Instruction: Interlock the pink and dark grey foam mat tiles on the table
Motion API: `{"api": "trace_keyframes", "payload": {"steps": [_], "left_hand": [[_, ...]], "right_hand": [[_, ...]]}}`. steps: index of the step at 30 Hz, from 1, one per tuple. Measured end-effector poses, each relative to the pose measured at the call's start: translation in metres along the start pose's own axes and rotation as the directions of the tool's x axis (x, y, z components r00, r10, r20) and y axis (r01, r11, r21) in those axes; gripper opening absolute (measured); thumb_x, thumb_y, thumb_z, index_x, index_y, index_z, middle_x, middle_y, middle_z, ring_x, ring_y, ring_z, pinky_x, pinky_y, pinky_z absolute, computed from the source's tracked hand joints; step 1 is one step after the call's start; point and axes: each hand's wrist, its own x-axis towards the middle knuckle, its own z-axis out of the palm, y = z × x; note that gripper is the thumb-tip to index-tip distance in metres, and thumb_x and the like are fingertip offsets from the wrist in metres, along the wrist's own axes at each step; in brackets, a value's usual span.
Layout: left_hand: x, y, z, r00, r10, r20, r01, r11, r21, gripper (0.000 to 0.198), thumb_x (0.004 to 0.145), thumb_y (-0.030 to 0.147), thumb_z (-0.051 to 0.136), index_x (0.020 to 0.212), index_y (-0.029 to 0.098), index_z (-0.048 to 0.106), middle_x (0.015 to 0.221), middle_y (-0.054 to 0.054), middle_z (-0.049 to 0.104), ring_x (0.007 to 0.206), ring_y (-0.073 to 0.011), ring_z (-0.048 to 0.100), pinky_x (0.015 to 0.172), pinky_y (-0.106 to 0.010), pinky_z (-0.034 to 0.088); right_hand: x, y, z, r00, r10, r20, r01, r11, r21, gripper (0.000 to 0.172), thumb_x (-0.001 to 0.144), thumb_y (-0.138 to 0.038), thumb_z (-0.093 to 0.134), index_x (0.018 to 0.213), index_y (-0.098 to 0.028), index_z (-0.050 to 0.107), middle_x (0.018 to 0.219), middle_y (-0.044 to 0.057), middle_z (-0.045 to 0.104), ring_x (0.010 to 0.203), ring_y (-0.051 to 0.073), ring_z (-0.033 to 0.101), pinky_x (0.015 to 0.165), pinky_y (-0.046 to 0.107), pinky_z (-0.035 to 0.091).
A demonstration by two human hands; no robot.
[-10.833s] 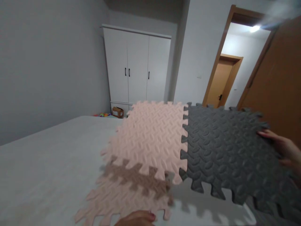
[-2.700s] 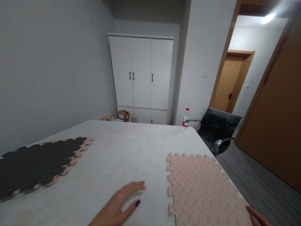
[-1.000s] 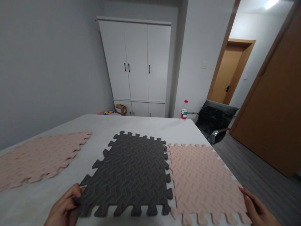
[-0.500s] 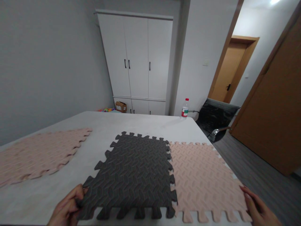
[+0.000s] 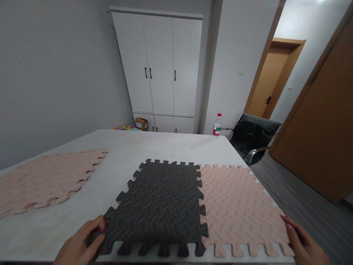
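A dark grey foam puzzle mat (image 5: 162,204) with a ridged pattern and toothed edges lies on the white table. My left hand (image 5: 82,239) is closed at its near left corner, with thumb and fingers gripping the edge. Along its right side, the dark mat's teeth meet a pink foam puzzle mat (image 5: 239,206); whether every tooth is seated I cannot tell. Holding the pink mat's near right edge is my right hand (image 5: 307,243), its fingers partly hidden. Another pink foam mat (image 5: 46,176) lies apart at the left.
A bottle (image 5: 216,126) with a red cap stands at the white table's (image 5: 121,143) far right corner. Behind are a white cabinet (image 5: 160,66), a cardboard box (image 5: 141,124) and, to the right, a black chair (image 5: 255,136).
The dark mat's left side and far edge have shifted right and slightly nearer, and my left hand has moved right with it. My right hand and the pink mat have hardly moved.
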Motion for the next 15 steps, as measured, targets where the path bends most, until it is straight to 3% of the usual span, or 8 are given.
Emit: {"api": "trace_keyframes", "payload": {"steps": [2, 4, 7, 9, 12, 15], "left_hand": [[-0.001, -0.011, 0.0, 0.992, 0.127, 0.008, -0.127, 0.985, 0.118, 0.007, 0.067, 0.039, 0.056, 0.066, 0.032, 0.057, 0.093, 0.006, 0.067, 0.091, -0.0244, 0.059, 0.084, -0.035, 0.043], [-0.003, -0.023, 0.0, 0.984, 0.175, 0.014, -0.174, 0.963, 0.207, 0.007, 0.066, 0.034, 0.058, 0.072, 0.035, 0.06, 0.11, 0.004, 0.065, 0.102, -0.0258, 0.057, 0.093, -0.039, 0.04], [-0.002, -0.037, -0.003, 0.981, 0.19, 0.038, -0.193, 0.958, 0.213, 0.026, 0.068, 0.03, 0.055, 0.093, 0.038, 0.058, 0.118, 0.001, 0.061, 0.106, -0.0242, 0.057, 0.096, -0.04, 0.039], [0.003, -0.032, -0.006, 0.977, 0.213, 0.023, -0.213, 0.957, 0.195, 0.029, 0.072, 0.033, 0.053, 0.101, 0.037, 0.054, 0.12, 0.0, 0.059, 0.11, -0.0234, 0.055, 0.098, -0.039, 0.039], [0.007, 0.009, 0.0, 0.968, 0.251, 0.025, -0.251, 0.95, 0.186, 0.03, 0.076, 0.038, 0.05, 0.106, 0.035, 0.052, 0.123, 0.0, 0.057, 0.115, -0.0229, 0.052, 0.099, -0.04, 0.04], [0.001, 0.085, 0.029, 0.937, 0.341, 0.073, -0.349, 0.915, 0.203, 0.029, 0.078, 0.037, 0.048, 0.107, 0.033, 0.054, 0.127, 0.002, 0.055, 0.118, -0.0206, 0.05, 0.102, -0.042, 0.041]], "right_hand": [[0.0, 0.001, 0.0, 1.0, 0.0, 0.0, 0.0, 1.0, -0.013, 0.054, 0.079, -0.067, 0.037, 0.117, -0.034, 0.058, 0.094, 0.002, 0.069, 0.075, 0.025, 0.065, 0.058, 0.033, 0.049], [0.001, 0.002, 0.001, 1.0, -0.018, -0.012, 0.018, 1.0, -0.022, 0.055, 0.079, -0.066, 0.037, 0.117, -0.033, 0.059, 0.094, 0.003, 0.069, 0.075, 0.025, 0.065, 0.059, 0.034, 0.049], [0.002, 0.005, 0.003, 0.999, -0.031, -0.015, 0.03, 0.999, -0.018, 0.056, 0.079, -0.066, 0.038, 0.118, -0.032, 0.058, 0.095, 0.003, 0.069, 0.074, 0.025, 0.065, 0.059, 0.034, 0.049], [0.002, 0.008, 0.004, 1.0, -0.028, -0.002, 0.028, 1.0, -0.002, 0.055, 0.079, -0.066, 0.038, 0.117, -0.033, 0.058, 0.095, 0.003, 0.069, 0.073, 0.025, 0.065, 0.059, 0.033, 0.049], [0.003, 0.011, 0.005, 0.999, -0.033, -0.001, 0.033, 0.999, 0.014, 0.054, 0.08, -0.066, 0.039, 0.118, -0.032, 0.058, 0.091, 0.002, 0.069, 0.071, 0.023, 0.065, 0.06, 0.033, 0.049], [0.003, 0.011, 0.005, 0.999, -0.034, 0.004, 0.034, 0.999, 0.021, 0.053, 0.08, -0.064, 0.039, 0.119, -0.032, 0.057, 0.091, 0.002, 0.069, 0.068, 0.023, 0.065, 0.059, 0.032, 0.048]]}}
